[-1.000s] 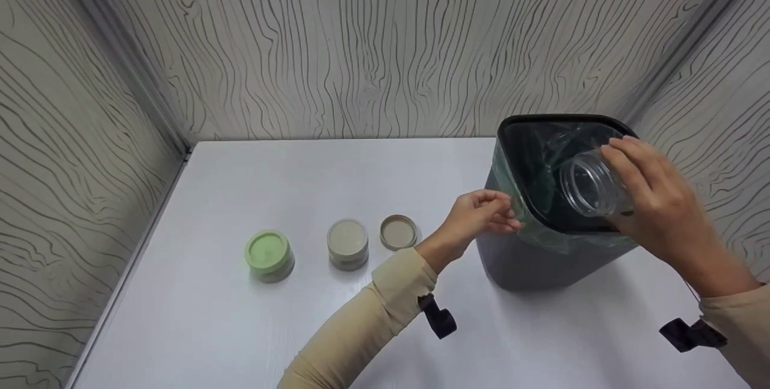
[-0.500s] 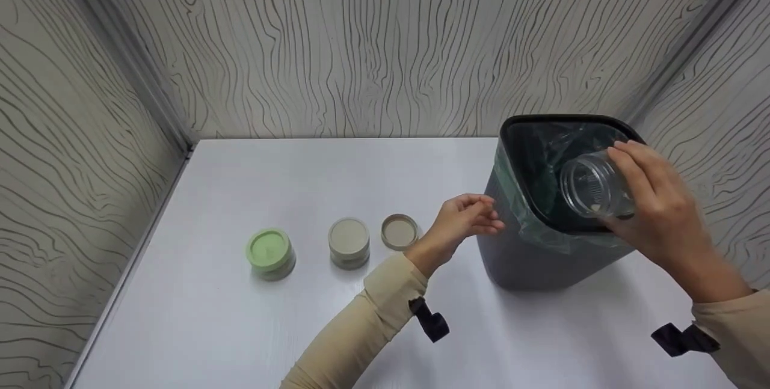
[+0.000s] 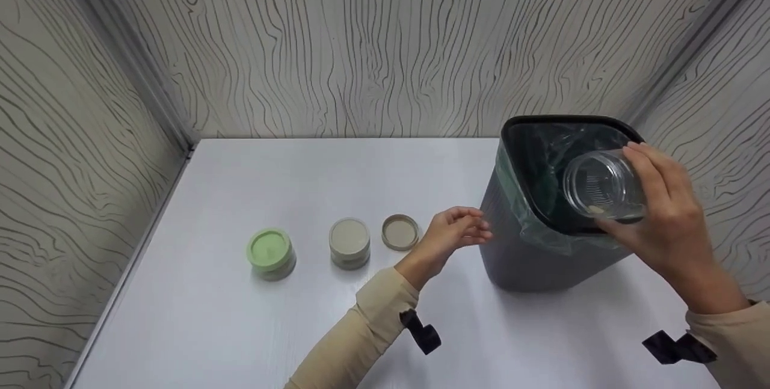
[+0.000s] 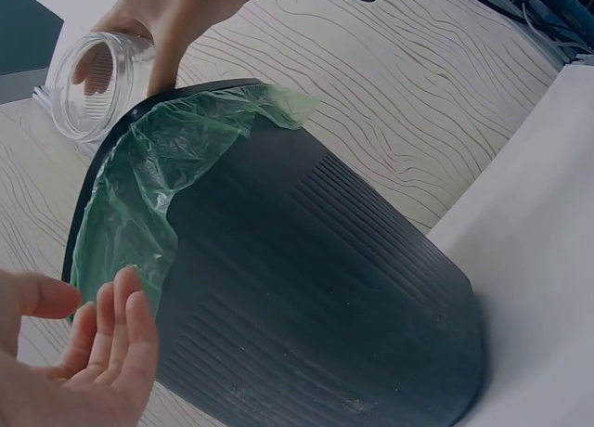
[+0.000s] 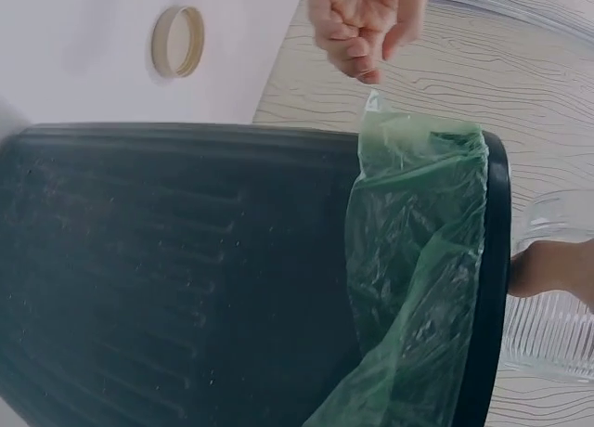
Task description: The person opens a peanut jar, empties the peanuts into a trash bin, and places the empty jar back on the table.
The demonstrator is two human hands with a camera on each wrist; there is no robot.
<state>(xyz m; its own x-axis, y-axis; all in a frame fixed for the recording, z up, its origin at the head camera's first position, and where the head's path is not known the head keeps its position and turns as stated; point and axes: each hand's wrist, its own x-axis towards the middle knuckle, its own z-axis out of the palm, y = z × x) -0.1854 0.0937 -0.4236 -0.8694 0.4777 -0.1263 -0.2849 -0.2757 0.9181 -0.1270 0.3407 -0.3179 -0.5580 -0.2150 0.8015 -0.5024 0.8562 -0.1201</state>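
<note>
White table (image 3: 252, 329), patterned walls on three sides. Largest object on it: dark bin (image 3: 529, 263), at the right, lined with a thin green bag (image 3: 511, 196) folded over the rim.

Right hand (image 3: 668, 220) holds a clear jar (image 3: 601, 184) above the bin's mouth, tipped on its side, opening facing the camera. Fingers curl round the jar's base end and wall; grip closed on it. A small pale bit sits inside near the lower wall. Ribbed sides show in the right wrist view.

Left hand (image 3: 457, 232) hangs just beside the bin's near-left wall, not touching it, fingers loosely bent, holding nothing.

Left of that hand, in a row: a loose beige lid (image 3: 399, 232) lying flat, a beige-capped jar (image 3: 349, 243), a green-capped jar (image 3: 269, 253), both upright.

Handling judgement: the clear jar looks rigid and light, nearly empty; whether glass or plastic I cannot tell. Smooth wall could slip; the ribbing gives purchase. Best held round the body near the base, as now, leaving the mouth free.
</note>
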